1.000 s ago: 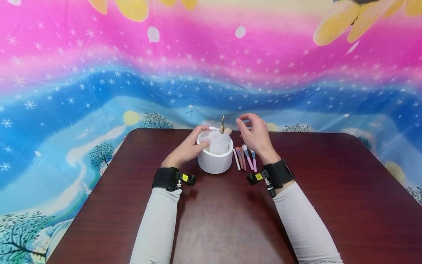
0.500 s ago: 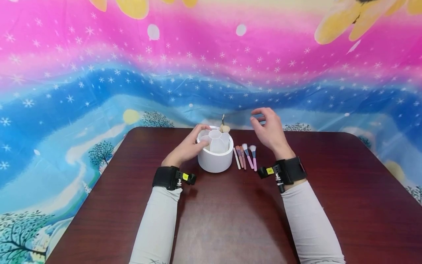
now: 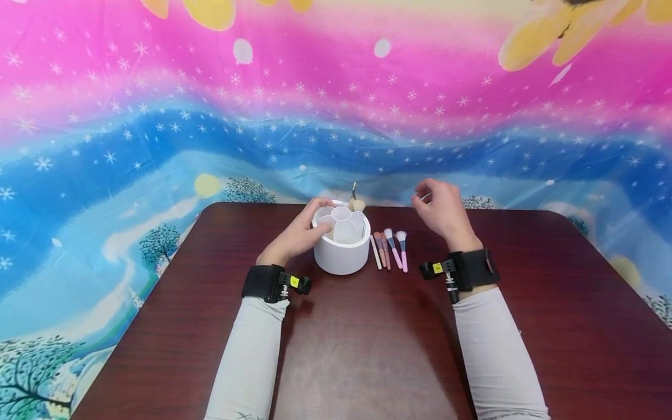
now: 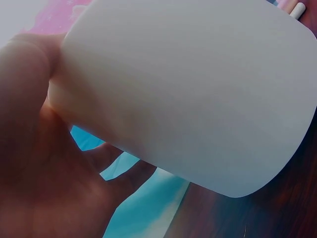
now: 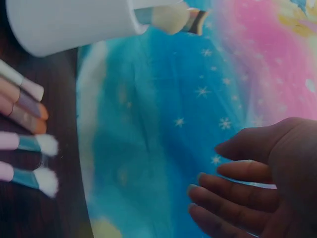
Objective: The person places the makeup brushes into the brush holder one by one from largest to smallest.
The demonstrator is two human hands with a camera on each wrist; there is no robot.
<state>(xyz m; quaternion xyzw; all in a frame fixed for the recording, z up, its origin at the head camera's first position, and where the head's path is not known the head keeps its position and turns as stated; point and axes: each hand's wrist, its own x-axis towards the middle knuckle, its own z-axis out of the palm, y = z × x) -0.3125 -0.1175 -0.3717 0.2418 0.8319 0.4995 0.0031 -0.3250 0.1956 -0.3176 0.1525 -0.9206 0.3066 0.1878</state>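
A white round makeup brush holder (image 3: 341, 259) with inner compartments stands upright on the table. My left hand (image 3: 298, 232) grips its left side, the thumb over the rim; in the left wrist view the holder's smooth wall (image 4: 188, 99) fills most of the picture. Makeup brushes (image 3: 357, 205) poke up from its back right compartment. To the right of the brushes lying on the table, my right hand (image 3: 445, 211) hovers with nothing in it. In the right wrist view that hand's fingers (image 5: 237, 193) are relaxed and slightly bent, apart from everything.
Several makeup brushes (image 3: 396, 251) lie side by side just right of the holder. Two have pink handles and white bristles; one is a pale stick-like brush (image 3: 375, 252). Behind the dark wooden table (image 3: 336, 344) hangs a colourful printed cloth (image 3: 336, 116).
My right hand has moved to the right, away from the holder, past the lying brushes. My left hand and the holder stay where they were.
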